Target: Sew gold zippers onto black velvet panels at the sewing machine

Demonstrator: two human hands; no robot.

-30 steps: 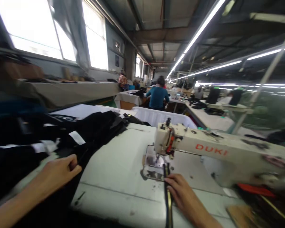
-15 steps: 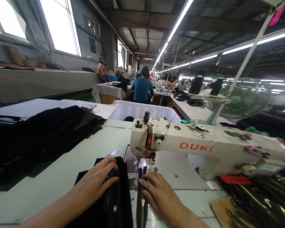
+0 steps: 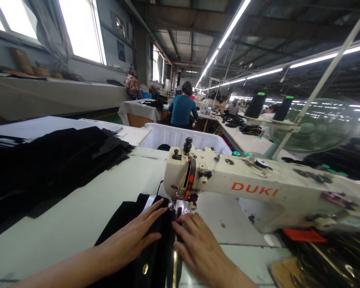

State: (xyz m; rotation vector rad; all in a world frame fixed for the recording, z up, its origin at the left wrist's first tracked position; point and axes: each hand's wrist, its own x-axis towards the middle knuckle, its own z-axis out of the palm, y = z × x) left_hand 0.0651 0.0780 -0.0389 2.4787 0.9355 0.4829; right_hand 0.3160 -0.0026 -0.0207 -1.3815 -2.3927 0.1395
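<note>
A piece of black fabric (image 3: 129,232) is held flat on the near edge of a pale sewing table (image 3: 78,208), just in front of the needle of a white sewing machine (image 3: 252,188) marked DUKI. The left hand (image 3: 132,240) is laid open, palm down, on the fabric, its fingers (image 3: 156,210) stretched toward the presser foot. The right hand (image 3: 198,244) is pressed flat beside it, fingers spread, on a dark zipper strip (image 3: 174,256) with a gold line that runs back toward the table's near edge. The two hands lie close together, almost touching, with nothing clamped in either.

The step in hand is judged to be alignment: the fabric's edge and the strip are being brought together under the foot before stitching. The next move would call for both layers to be kept flush and fed straight, with fingertips held clear of the needle.

A stack of black cut pieces (image 3: 48,168) is seen along the table's left side, and a white bin (image 3: 180,138) stands beyond its far edge. A person in a blue top (image 3: 181,110) is seated at a table further back, facing away. A green fan (image 3: 315,126) and thread cones (image 3: 255,106) are visible behind the machine on the right.
</note>
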